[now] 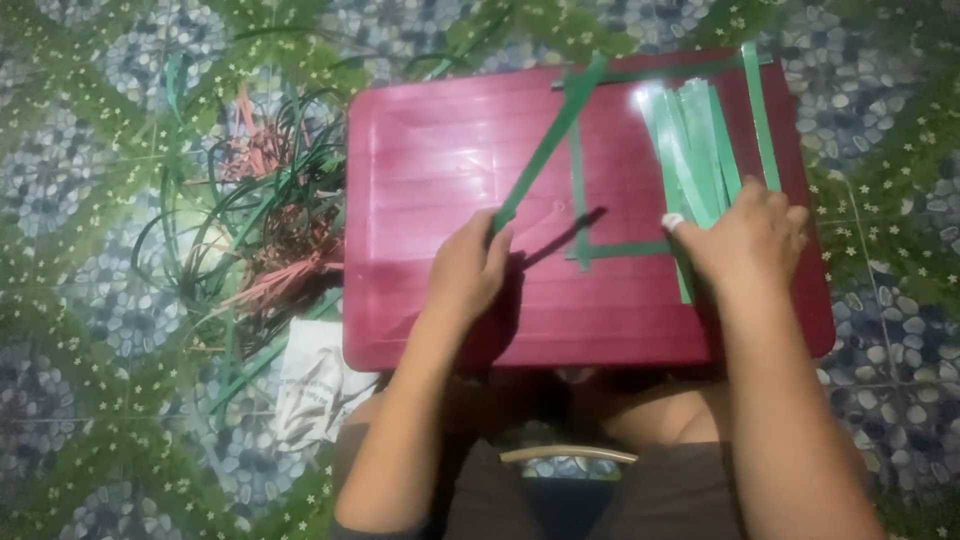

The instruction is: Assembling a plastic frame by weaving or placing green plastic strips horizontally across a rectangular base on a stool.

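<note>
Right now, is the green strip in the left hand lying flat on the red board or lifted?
Lifted. The left hand holds the green strip at its lower end, and it casts a separate shadow on the red board.

Glossy, smooth red board (450, 150), probably plastic; shiny green plastic-looking strips (700, 150).

Bare red board (430, 150) left of the green strips (695, 150); tangled strip pile (270, 230) crowds its left edge.

Dark red board (440, 150) with flat green strips (700, 140); patterned floor (80, 200) with loose strip tangle (270, 210).
</note>
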